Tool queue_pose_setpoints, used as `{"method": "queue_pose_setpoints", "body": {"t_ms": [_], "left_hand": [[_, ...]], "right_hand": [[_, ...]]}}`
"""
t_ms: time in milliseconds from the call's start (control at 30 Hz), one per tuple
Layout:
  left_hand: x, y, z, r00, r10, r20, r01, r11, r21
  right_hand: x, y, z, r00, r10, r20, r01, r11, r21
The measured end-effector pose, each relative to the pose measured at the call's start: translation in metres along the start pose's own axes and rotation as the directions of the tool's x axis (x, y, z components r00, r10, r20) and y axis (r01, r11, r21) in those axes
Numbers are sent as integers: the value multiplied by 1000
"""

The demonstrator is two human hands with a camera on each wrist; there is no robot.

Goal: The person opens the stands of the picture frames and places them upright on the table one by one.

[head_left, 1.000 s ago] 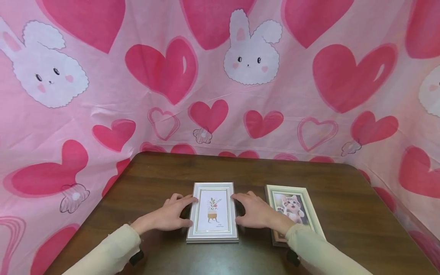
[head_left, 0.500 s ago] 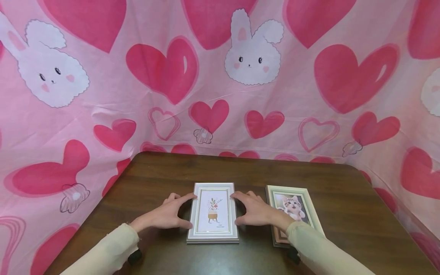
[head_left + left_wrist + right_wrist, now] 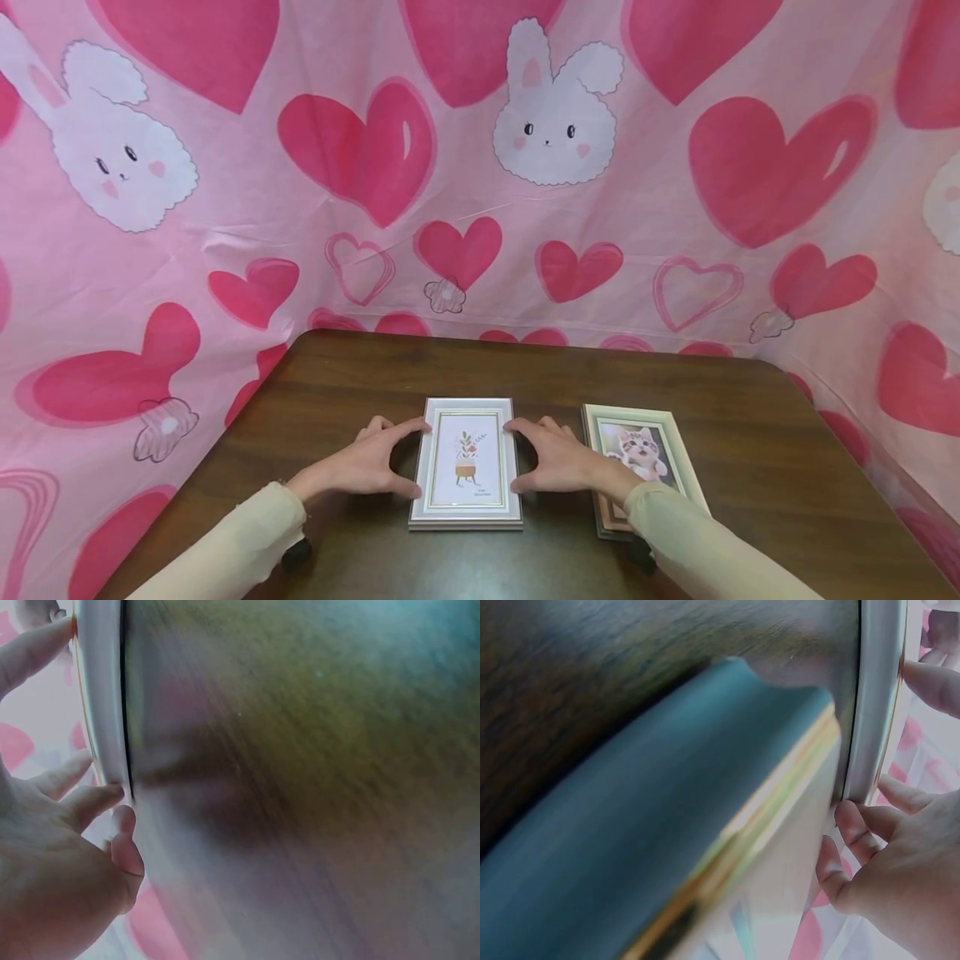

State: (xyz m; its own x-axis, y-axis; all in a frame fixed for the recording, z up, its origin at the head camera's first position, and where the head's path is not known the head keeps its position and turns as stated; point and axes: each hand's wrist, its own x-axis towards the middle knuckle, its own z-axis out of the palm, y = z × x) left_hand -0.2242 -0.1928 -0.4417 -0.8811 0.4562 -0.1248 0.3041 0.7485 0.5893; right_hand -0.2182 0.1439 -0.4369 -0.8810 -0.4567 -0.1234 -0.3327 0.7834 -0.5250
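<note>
1. The dark wooden surface (image 3: 540,375) stands against a pink cloth (image 3: 675,250) printed with hearts and rabbits.
2. A white frame (image 3: 466,463) showing a potted plant lies flat near its front edge.
3. A cat-picture frame (image 3: 645,467) lies just to its right.
4. The left hand (image 3: 367,468) and right hand (image 3: 557,464) clamp the white frame's long sides, fingers curled against them.

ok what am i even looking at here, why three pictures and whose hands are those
No machine here: a person wears three cameras. The big picture comes from the head, looking down at a brown table. The two blurry close-ups come from cameras on each wrist. The left hand and right hand grip the long sides of a white picture frame lying flat, showing a potted plant. The left fingertips touch its edge. Beside it on the right lies a second frame with a kitten picture.
</note>
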Motion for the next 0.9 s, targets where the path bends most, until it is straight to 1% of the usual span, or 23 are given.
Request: {"method": "queue_pose_setpoints", "body": {"t_ms": [233,467,567,767,900], "left_hand": [[0,-2,-1,1000,-4,-7,4,1000,-5],[-2,-4,-1,1000,-5,8,6,999,-36],[-1,-5,-1,1000,3,11,-2,999,-40],[0,-3,-1,999,45,14,-44,998,-32],[1,-3,-1,999,40,17,-39,998,-41]], "right_hand": [[1,2,2,1000,-8,-7,8,1000,3],[1,3,4,1000,-5,-4,5,1000,10],[2,3,4,1000,5,-5,-5,1000,11],[0,1,3,999,37,-7,-37,999,16],[0,0,2,999,45,-8,-45,999,23]]}}
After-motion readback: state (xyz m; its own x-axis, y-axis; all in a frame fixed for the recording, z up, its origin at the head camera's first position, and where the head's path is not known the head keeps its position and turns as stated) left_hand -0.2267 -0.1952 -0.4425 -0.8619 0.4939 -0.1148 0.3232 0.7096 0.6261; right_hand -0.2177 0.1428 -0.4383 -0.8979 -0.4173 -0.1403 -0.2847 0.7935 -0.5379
